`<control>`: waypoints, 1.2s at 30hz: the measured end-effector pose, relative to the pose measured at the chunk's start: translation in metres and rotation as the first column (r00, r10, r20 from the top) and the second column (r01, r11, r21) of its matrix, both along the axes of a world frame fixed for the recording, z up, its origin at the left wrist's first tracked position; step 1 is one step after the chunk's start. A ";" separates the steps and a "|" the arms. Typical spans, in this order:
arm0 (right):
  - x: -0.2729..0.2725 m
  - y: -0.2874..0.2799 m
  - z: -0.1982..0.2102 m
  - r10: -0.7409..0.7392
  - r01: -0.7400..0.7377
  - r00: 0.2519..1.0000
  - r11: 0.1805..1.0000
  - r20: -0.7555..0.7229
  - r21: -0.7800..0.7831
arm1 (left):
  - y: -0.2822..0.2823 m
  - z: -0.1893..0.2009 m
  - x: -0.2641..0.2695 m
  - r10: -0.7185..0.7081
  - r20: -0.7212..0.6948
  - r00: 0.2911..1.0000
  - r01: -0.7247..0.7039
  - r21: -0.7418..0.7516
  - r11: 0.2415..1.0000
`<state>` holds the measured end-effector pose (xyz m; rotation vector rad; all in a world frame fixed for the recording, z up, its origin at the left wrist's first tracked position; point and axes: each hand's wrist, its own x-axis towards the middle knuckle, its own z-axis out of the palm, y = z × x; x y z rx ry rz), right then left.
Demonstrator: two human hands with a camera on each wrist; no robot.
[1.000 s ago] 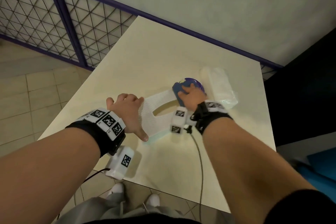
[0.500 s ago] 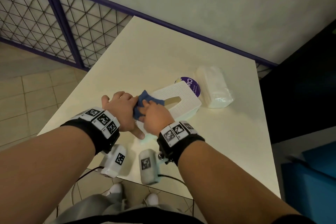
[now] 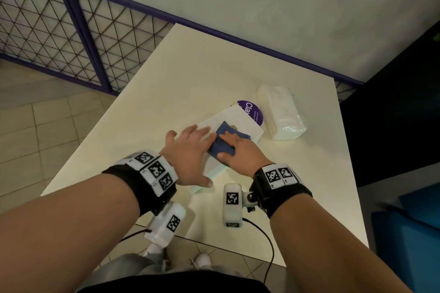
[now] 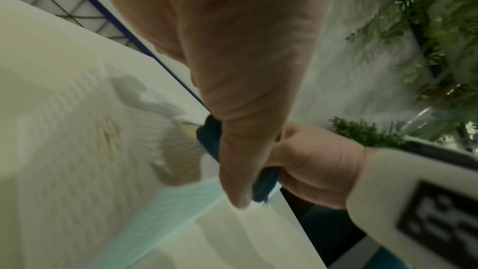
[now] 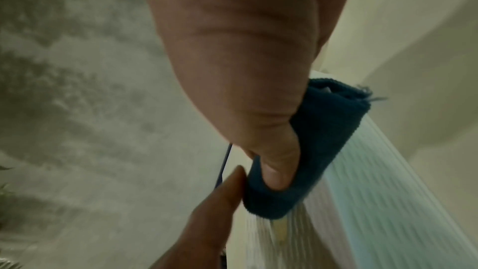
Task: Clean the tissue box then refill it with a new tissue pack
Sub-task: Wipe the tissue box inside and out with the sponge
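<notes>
A white ribbed tissue box [image 3: 240,118] with pale teal sides lies on the table, its top slot partly covered. My left hand [image 3: 194,150] rests flat on the box's near left end with its fingers straight. My right hand [image 3: 238,148] presses a folded blue cloth [image 3: 222,144] onto the middle of the box top. In the right wrist view the cloth [image 5: 318,146] wraps round my thumb [image 5: 274,142] against the box [image 5: 383,201]. The left wrist view shows the box top [image 4: 77,150] and the cloth [image 4: 210,140] behind my left thumb. A new tissue pack [image 3: 281,112] in clear wrap lies just right of the box.
A round purple lid or disc [image 3: 253,112] with white lettering sits between the box and the tissue pack. The cream table [image 3: 214,74] stands against a purple metal mesh railing [image 3: 71,38] and a grey wall. Its near edge is just below my wrists.
My right hand swept the blue cloth from the box's far end to its near left end, then back to the middle. My left hand stayed on the box, fingers now flatter.
</notes>
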<state>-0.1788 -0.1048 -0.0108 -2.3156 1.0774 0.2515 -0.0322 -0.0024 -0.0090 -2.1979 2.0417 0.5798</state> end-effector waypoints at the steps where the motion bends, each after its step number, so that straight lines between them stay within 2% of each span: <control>1: -0.001 -0.002 -0.003 -0.045 0.045 0.998 0.999 0.045 0.001 | -0.004 -0.001 -0.006 -0.024 -0.004 1.000 0.024 -0.005 1.000; 3: -0.005 -0.006 -0.006 -0.168 0.164 0.973 0.986 0.157 0.037 | -0.010 -0.008 -0.012 -0.054 0.017 0.998 0.054 -0.017 0.998; 5: -0.008 -0.006 -0.009 -0.213 0.206 0.959 0.977 0.189 0.056 | -0.014 -0.015 -0.013 -0.076 0.028 0.997 0.077 -0.046 0.996; 8: -0.005 -0.009 -0.007 -0.200 0.194 0.967 0.980 0.155 0.051 | -0.022 -0.013 -0.010 -0.085 0.036 0.996 0.086 -0.048 0.995; 13: 0.007 -0.024 0.001 -0.051 0.054 0.997 0.997 0.057 -0.060 | -0.025 -0.006 -0.006 -0.050 0.124 0.991 0.049 0.008 0.999; 15: 0.004 -0.034 0.000 -0.082 0.086 0.996 0.990 0.043 -0.112 | -0.024 -0.008 -0.005 -0.024 0.156 0.988 0.025 -0.004 1.000; 18: -0.004 -0.037 -0.001 -0.214 0.219 0.975 0.968 0.055 -0.125 | -0.024 -0.012 -0.003 -0.034 0.164 0.986 0.032 0.017 0.999; 20: -0.003 -0.021 -0.005 -0.199 0.204 0.978 0.972 0.058 -0.113 | -0.025 -0.014 -0.001 -0.038 0.165 0.986 0.034 0.027 0.999; 23: -0.005 0.004 -0.010 -0.070 0.076 0.994 0.994 0.079 -0.076 | -0.025 -0.016 -0.001 -0.025 0.165 0.986 0.023 0.016 1.000; 25: -0.010 -0.006 -0.006 -0.137 0.147 0.986 0.984 0.097 -0.097 | -0.023 -0.017 -0.001 -0.029 0.159 0.987 0.027 0.015 1.000; 28: -0.010 -0.042 0.005 -0.391 0.387 0.921 0.915 -0.009 -0.117 | -0.023 -0.018 -0.001 -0.026 0.157 0.987 0.024 0.012 1.000; 29: -0.006 -0.047 0.007 -0.399 0.389 0.913 0.915 -0.083 -0.110 | -0.023 -0.017 -0.001 -0.020 0.150 0.989 0.017 0.018 1.000; 31: 0.004 -0.032 0.008 -0.292 0.283 0.942 0.956 -0.165 -0.078 | -0.025 -0.016 -0.001 -0.025 0.145 0.989 0.019 0.044 0.999; 34: 0.003 0.018 0.001 -0.159 0.157 0.987 0.985 -0.029 -0.067 | -0.027 -0.011 -0.003 -0.055 0.185 0.981 0.039 0.090 0.995; 36: -0.007 0.024 0.002 -0.193 0.198 0.978 0.979 0.081 -0.049 | -0.027 -0.004 -0.008 -0.098 0.243 0.965 0.075 0.101 0.992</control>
